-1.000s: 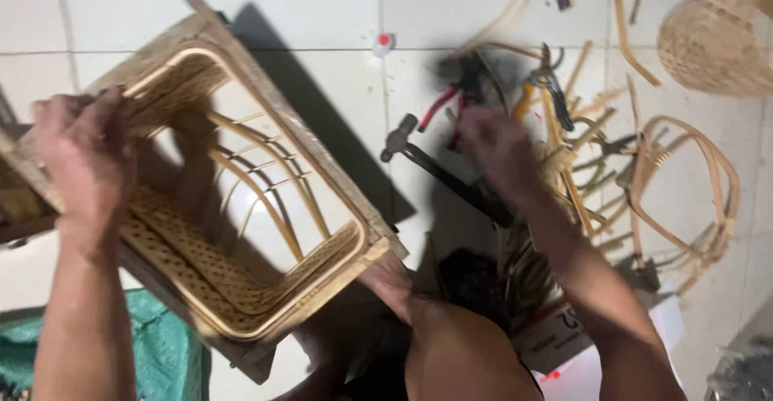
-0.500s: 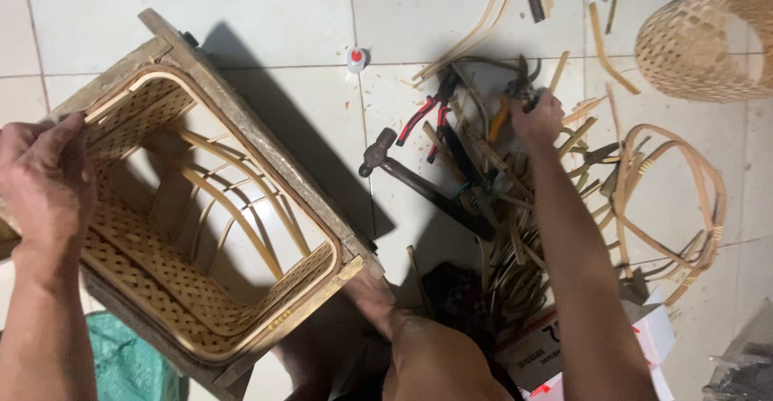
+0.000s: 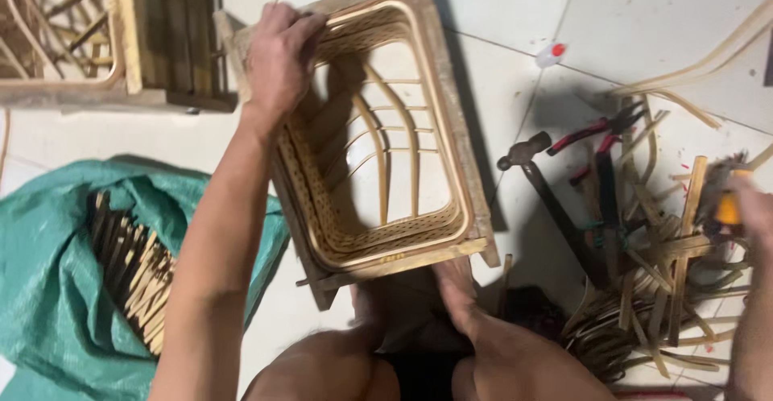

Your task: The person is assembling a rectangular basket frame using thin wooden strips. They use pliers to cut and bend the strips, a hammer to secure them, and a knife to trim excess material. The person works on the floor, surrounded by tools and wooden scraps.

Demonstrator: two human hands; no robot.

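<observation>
Rattan basket frame [image 3: 378,143] had swung round, sat upright on tiled floor [image 3: 644,14] between person's knees. Left hand [image 3: 278,55] stayed clamped over far rim corner, fingers curled shut on it. Right hand [image 3: 753,208] had moved off hammer [image 3: 547,188] side to strip pile [image 3: 652,288] at picture's edge; something yellow at it, grip impossible to tell. Green sack [image 3: 56,240] lay left.

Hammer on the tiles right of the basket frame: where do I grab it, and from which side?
Take the hammer by the upper stretch of its dark handle, just below the head, coming straight down from above. It lies flat on the tile floor, head pointing up-left toward the woven basket frame, and that stretch lies clear. The lower end runs in among the pliers and bamboo strips, so probably avoid it.
</observation>
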